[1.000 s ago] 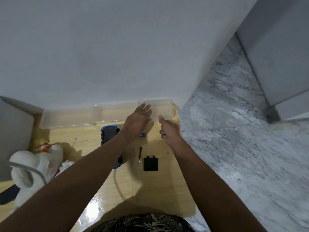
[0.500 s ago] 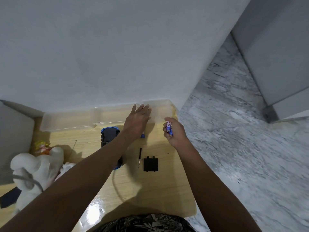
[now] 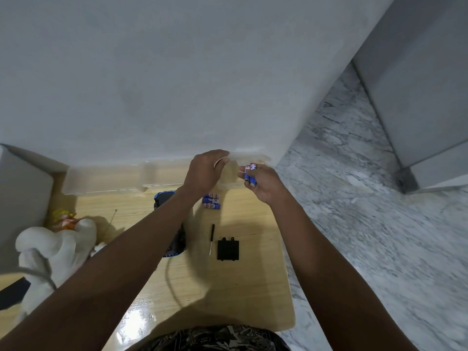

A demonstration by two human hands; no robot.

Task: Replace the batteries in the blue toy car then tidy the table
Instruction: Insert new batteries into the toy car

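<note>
Two arms reach out over a big yellow wood surface (image 3: 228, 295) that sits against a white wall (image 3: 177, 72). Gray stone floor (image 3: 367, 236) lies to the right of it.

One long clear box (image 3: 106, 181) sits at the back, along the wall. At the left edge is a white soft toy (image 3: 50, 249), with a small yellow and orange thing (image 3: 64, 219) just behind it.

The car (image 3: 164, 198) lies near the middle. It is blue and black, and the left arm covers most of it. You can see its far end by the clear box and a bit of its near end under the arm.

The left hand (image 3: 205, 171) is up at the right end of the clear box. Its fingers are bent over something clear there. I cannot tell if it grips that or just touches it.

The right hand (image 3: 263, 183) is beside it, a little apart. Its fingers are curled and pinch some blue and white batteries (image 3: 249, 173).

A flat black lid (image 3: 228, 249) lies on the surface between the two arms. Just left of it is a thin screwdriver (image 3: 211, 238) with a black handle.

More blue batteries (image 3: 211, 201) lie side by side on the surface, between the car and the right hand, below the left hand.
</note>
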